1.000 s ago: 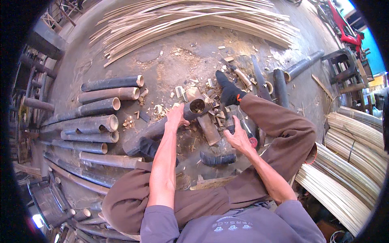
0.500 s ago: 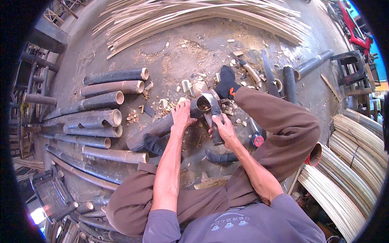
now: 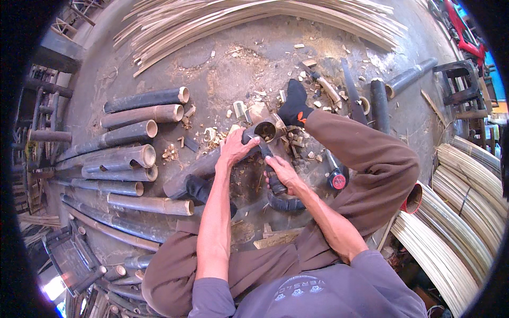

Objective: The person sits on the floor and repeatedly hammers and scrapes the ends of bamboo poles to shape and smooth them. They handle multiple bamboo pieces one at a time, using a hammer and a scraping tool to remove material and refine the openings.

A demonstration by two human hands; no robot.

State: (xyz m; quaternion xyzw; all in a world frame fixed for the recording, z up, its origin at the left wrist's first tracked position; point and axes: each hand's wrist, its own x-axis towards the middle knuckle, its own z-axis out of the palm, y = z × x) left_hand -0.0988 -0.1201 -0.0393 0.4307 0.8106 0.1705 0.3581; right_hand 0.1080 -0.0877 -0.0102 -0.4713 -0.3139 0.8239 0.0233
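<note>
A thick dark bamboo tube (image 3: pixel 192 173) lies aslant on the floor in front of me, its open end facing up and right by my foot. My left hand (image 3: pixel 235 146) wraps over the tube near that end, thumb stretched toward the blade. In my right hand (image 3: pixel 282 175) is a knife (image 3: pixel 276 186) with a thick black handle, which slants up and left. Its blade is at the tube's rim close to my left thumb; much of the blade is hard to make out. My dark-socked foot (image 3: pixel 295 100) stands just beyond the open end.
Several cut bamboo tubes (image 3: pixel 132 157) lie at the left. Long split strips (image 3: pixel 254 24) spread across the back, and bundled strips (image 3: pixel 440 254) lie at the right. A saw (image 3: pixel 351 87), a wooden-handled blade (image 3: pixel 330 89) and pale chips surround my foot. A red-capped object (image 3: pixel 337 180) lies near my right knee.
The knife has moved down and left, its blade drawing from across the tube's opening toward my left thumb. My right hand has shifted slightly left and down; my left hand still holds the tube.
</note>
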